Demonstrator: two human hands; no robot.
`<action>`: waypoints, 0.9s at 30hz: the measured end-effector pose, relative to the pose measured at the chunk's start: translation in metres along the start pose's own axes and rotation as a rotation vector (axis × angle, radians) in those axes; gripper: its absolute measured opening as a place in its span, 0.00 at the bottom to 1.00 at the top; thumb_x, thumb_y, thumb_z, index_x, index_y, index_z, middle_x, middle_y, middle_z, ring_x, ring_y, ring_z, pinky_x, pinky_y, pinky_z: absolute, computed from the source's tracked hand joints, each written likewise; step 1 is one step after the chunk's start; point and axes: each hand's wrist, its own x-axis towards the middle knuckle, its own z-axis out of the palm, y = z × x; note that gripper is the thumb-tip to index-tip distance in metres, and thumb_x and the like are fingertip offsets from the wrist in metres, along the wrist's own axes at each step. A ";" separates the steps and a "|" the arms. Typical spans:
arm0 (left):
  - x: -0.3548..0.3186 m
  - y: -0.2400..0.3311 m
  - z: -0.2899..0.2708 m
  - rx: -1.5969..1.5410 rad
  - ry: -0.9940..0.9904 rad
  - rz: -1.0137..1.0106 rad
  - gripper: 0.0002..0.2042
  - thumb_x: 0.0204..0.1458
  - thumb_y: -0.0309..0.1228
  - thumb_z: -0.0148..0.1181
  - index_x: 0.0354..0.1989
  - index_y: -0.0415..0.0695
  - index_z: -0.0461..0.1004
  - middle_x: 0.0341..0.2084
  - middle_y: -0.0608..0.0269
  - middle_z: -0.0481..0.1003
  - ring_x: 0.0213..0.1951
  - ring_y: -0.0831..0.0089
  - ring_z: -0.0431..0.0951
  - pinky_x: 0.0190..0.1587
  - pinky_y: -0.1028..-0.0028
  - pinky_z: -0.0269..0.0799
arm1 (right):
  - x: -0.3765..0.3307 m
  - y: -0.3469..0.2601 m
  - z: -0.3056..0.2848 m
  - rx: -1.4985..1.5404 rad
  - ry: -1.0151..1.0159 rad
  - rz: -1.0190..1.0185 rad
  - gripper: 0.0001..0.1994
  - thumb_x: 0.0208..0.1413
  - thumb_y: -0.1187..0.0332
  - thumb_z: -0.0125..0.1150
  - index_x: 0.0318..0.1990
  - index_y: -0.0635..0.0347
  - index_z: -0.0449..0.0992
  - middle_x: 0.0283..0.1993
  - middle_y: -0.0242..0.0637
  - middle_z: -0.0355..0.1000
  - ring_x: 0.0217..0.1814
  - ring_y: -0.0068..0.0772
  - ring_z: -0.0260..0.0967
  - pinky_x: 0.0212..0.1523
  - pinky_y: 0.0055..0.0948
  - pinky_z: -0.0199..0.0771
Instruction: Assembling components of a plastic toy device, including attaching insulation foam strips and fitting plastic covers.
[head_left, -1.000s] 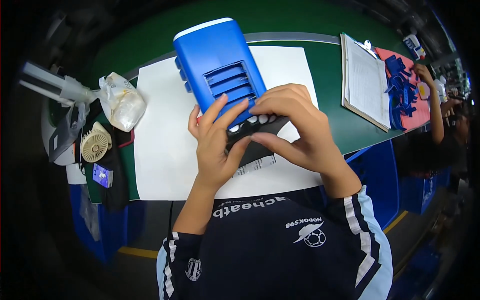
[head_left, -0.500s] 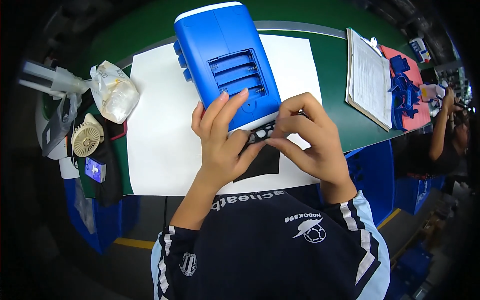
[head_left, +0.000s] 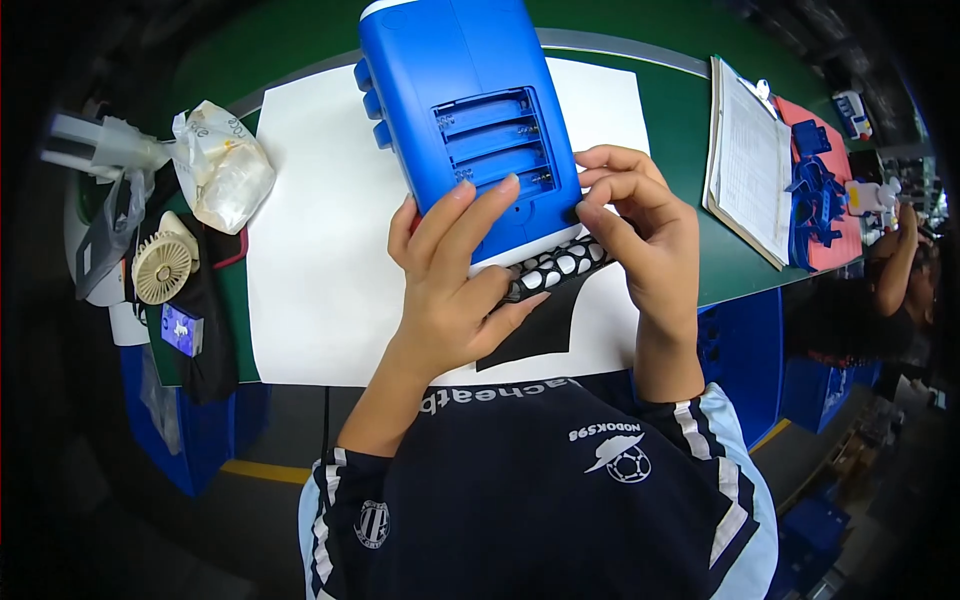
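A blue plastic device [head_left: 450,60] with a white rim is tilted up off the table, its uncovered battery compartment [head_left: 497,145] facing me. No batteries show in the slots. Round blue knobs [head_left: 373,104] stick out along its left side. At its near end runs a black panel with white spots [head_left: 560,268]. My left hand [head_left: 445,265] grips the near left corner, fingers on the blue back and thumb below the spotted panel. My right hand [head_left: 640,215] is closed at the near right corner, fingertips and thumb against the edge.
Under the device lie a white sheet [head_left: 320,220] and a flat black piece [head_left: 530,340]. To the left are a small cream fan [head_left: 165,265], a plastic bag [head_left: 230,175] and a purple box [head_left: 182,330]. A clipboard [head_left: 745,165] and blue parts [head_left: 815,195] lie right; another person's arm [head_left: 893,265] is beyond.
The device has shifted slightly right and away from me. My right hand has moved from the middle of the spotted panel up to the near right corner, uncovering more of the panel.
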 end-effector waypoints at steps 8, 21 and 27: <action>-0.001 -0.002 0.001 0.017 0.006 0.013 0.15 0.35 0.40 0.62 0.12 0.45 0.65 0.52 0.57 0.66 0.58 0.62 0.54 0.59 0.59 0.37 | 0.002 0.001 0.002 -0.028 0.014 -0.005 0.03 0.44 0.75 0.59 0.27 0.65 0.74 0.45 0.38 0.64 0.38 0.21 0.64 0.37 0.17 0.64; -0.002 -0.001 0.002 0.005 0.008 -0.001 0.14 0.35 0.39 0.62 0.12 0.46 0.64 0.52 0.59 0.66 0.58 0.63 0.54 0.59 0.58 0.37 | 0.000 -0.003 0.004 -0.042 0.037 0.037 0.02 0.44 0.77 0.58 0.27 0.65 0.73 0.44 0.37 0.64 0.37 0.20 0.64 0.37 0.17 0.64; -0.003 -0.001 0.003 0.008 0.010 0.002 0.14 0.35 0.39 0.62 0.12 0.46 0.64 0.52 0.59 0.66 0.58 0.64 0.54 0.59 0.59 0.36 | 0.000 -0.001 0.005 -0.039 0.036 0.005 0.02 0.43 0.77 0.59 0.26 0.65 0.73 0.44 0.38 0.64 0.38 0.20 0.64 0.38 0.18 0.65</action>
